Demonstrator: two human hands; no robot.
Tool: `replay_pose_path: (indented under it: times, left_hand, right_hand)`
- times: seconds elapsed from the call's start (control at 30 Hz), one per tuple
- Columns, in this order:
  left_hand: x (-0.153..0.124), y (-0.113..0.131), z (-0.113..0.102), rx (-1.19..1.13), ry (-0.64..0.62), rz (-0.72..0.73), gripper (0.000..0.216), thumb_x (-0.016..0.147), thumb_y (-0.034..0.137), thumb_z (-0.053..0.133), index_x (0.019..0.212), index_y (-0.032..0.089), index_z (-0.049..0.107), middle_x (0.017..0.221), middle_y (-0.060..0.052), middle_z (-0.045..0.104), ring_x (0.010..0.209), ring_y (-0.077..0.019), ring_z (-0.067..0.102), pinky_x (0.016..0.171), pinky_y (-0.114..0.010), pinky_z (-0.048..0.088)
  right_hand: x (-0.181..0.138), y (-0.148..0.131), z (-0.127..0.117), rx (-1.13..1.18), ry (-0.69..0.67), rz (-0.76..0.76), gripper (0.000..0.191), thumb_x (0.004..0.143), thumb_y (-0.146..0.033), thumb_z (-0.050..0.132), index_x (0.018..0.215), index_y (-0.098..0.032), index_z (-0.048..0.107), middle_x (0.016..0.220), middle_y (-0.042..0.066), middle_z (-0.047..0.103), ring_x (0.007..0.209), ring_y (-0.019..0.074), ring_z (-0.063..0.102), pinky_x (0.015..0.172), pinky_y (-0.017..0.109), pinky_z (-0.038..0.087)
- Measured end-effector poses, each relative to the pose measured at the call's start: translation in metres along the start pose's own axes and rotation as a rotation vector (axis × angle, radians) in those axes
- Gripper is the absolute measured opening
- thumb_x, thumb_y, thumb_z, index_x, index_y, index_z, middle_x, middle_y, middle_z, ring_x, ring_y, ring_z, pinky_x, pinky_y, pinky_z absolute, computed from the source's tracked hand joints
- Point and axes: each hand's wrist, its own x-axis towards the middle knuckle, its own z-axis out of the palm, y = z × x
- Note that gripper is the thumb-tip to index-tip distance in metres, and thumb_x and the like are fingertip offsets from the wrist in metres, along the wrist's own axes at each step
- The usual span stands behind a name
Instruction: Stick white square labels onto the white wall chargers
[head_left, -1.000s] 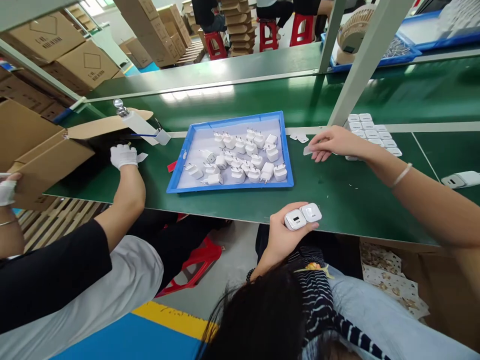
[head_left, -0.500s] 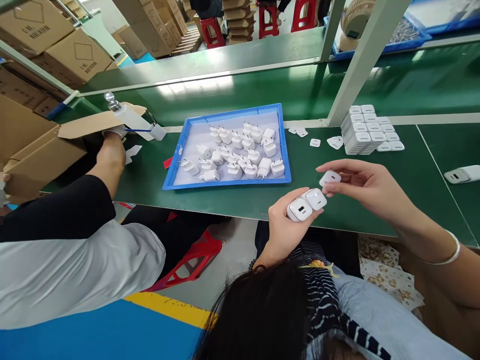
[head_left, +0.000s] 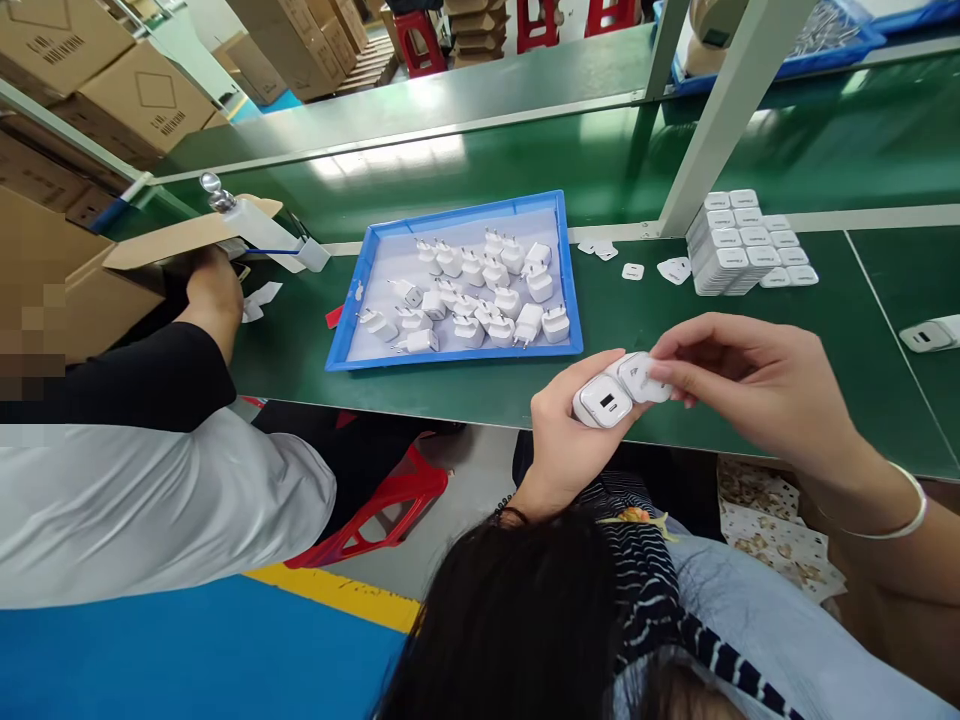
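Note:
My left hand [head_left: 559,430] is closed around two white plug chargers [head_left: 609,398] held side by side over the near edge of the green bench [head_left: 480,385]. My right hand [head_left: 742,378] pinches a small white label [head_left: 646,378] and presses it against the right-hand charger. A blue tray [head_left: 341,340] just beyond holds several more white chargers [head_left: 480,290]. Farther right a block of stacked white labels [head_left: 731,245] lies on the bench, with loose labels [head_left: 634,270] beside it.
A co-worker on the left reaches an arm [head_left: 202,320] toward an open cardboard box [head_left: 82,290]. A white dispenser [head_left: 259,230] stands by the box. Another charger [head_left: 930,333] lies at the right edge. A metal post [head_left: 712,110] rises behind the tray.
My right hand picked a label off the bench near the stack and brought it back to the chargers in my left hand. The co-worker's gloved hand moved into the box.

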Motion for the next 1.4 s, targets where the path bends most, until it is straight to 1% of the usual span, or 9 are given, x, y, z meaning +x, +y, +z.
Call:
replay_pose_path:
  times: [0.07, 0.2, 0.3, 0.4, 0.5, 0.63, 0.8, 1.1, 1.4]
  left_hand:
    - [0.004, 0.002, -0.003, 0.013, -0.022, 0.052, 0.044, 0.073, 0.028, 0.089, 0.113, 0.018, 0.075, 0.112, -0.008, 0.079, 0.098, -0.0204, 0.076, 0.088, -0.03, 0.061]
    - [0.011, 0.009, -0.006, 0.032, -0.056, 0.17, 0.042, 0.076, 0.022, 0.085, 0.116, 0.017, 0.073, 0.115, -0.008, 0.078, 0.101, -0.0203, 0.075, 0.091, -0.029, 0.061]
    - [0.014, 0.017, -0.006, 0.055, -0.068, 0.241, 0.036, 0.08, 0.022, 0.082, 0.115, 0.016, 0.073, 0.114, -0.008, 0.078, 0.1, -0.0194, 0.075, 0.091, -0.028, 0.061]
    - [0.015, 0.024, -0.006, 0.079, -0.084, 0.282, 0.034, 0.082, 0.023, 0.081, 0.114, 0.016, 0.072, 0.114, -0.008, 0.078, 0.1, -0.0191, 0.076, 0.091, -0.028, 0.061]
    - [0.016, 0.028, -0.007, 0.102, -0.089, 0.298, 0.035, 0.083, 0.025, 0.081, 0.115, 0.016, 0.072, 0.114, -0.008, 0.078, 0.099, -0.0191, 0.076, 0.09, -0.028, 0.062]
    - [0.015, 0.028, -0.008, 0.134, -0.08, 0.303, 0.034, 0.083, 0.023, 0.08, 0.115, 0.017, 0.072, 0.115, -0.008, 0.078, 0.1, -0.0196, 0.076, 0.09, -0.029, 0.062]
    - [0.015, 0.03, -0.007, 0.165, -0.065, 0.311, 0.03, 0.084, 0.022, 0.078, 0.113, 0.017, 0.072, 0.113, -0.007, 0.079, 0.098, -0.0193, 0.076, 0.088, -0.029, 0.062]
    - [0.014, 0.032, -0.009, 0.214, -0.054, 0.324, 0.034, 0.081, 0.019, 0.081, 0.114, 0.018, 0.071, 0.112, -0.006, 0.079, 0.099, -0.019, 0.075, 0.091, -0.029, 0.061]
    - [0.014, 0.032, -0.011, 0.27, -0.031, 0.342, 0.028, 0.086, 0.026, 0.077, 0.113, 0.019, 0.071, 0.113, -0.007, 0.079, 0.101, -0.02, 0.075, 0.092, -0.03, 0.06]
  right_hand:
    - [-0.001, -0.008, 0.0, -0.003, -0.01, 0.0, 0.01, 0.081, -0.02, 0.082, 0.082, -0.025, 0.073, 0.069, -0.004, 0.07, 0.055, 0.0102, 0.063, 0.055, 0.021, 0.056]
    - [-0.004, -0.026, 0.0, 0.126, -0.145, 0.073, 0.011, 0.081, -0.022, 0.084, 0.087, -0.026, 0.074, 0.08, -0.002, 0.077, 0.067, 0.0136, 0.074, 0.066, 0.021, 0.062]
    - [-0.005, -0.036, 0.002, 0.132, -0.149, 0.065, 0.009, 0.081, -0.022, 0.085, 0.082, -0.025, 0.076, 0.071, -0.004, 0.073, 0.062, 0.0111, 0.07, 0.06, 0.018, 0.059]
    - [-0.005, -0.039, 0.002, 0.088, -0.162, 0.034, 0.011, 0.08, -0.024, 0.086, 0.076, -0.024, 0.076, 0.061, -0.006, 0.066, 0.053, 0.0071, 0.06, 0.051, 0.017, 0.05]
    - [-0.006, -0.039, 0.0, 0.028, -0.14, 0.018, 0.013, 0.077, -0.03, 0.088, 0.073, -0.024, 0.077, 0.065, -0.004, 0.067, 0.055, 0.008, 0.055, 0.051, 0.02, 0.046]
    - [-0.007, -0.039, -0.001, -0.031, -0.134, 0.019, 0.016, 0.078, -0.038, 0.087, 0.075, -0.025, 0.079, 0.074, -0.001, 0.073, 0.063, 0.0138, 0.06, 0.057, 0.026, 0.049]
    - [-0.007, -0.04, -0.001, -0.115, -0.155, -0.016, 0.023, 0.083, -0.044, 0.082, 0.072, -0.024, 0.077, 0.076, 0.0, 0.074, 0.067, 0.016, 0.062, 0.06, 0.028, 0.05]
    - [-0.011, -0.04, 0.005, -0.085, -0.121, 0.035, 0.027, 0.085, -0.045, 0.079, 0.071, -0.022, 0.074, 0.072, -0.001, 0.068, 0.068, 0.0153, 0.058, 0.064, 0.029, 0.046]
    - [-0.014, -0.035, 0.014, -0.121, -0.068, -0.017, 0.025, 0.087, -0.038, 0.079, 0.072, -0.021, 0.068, 0.07, -0.002, 0.062, 0.065, 0.0143, 0.051, 0.063, 0.03, 0.041]
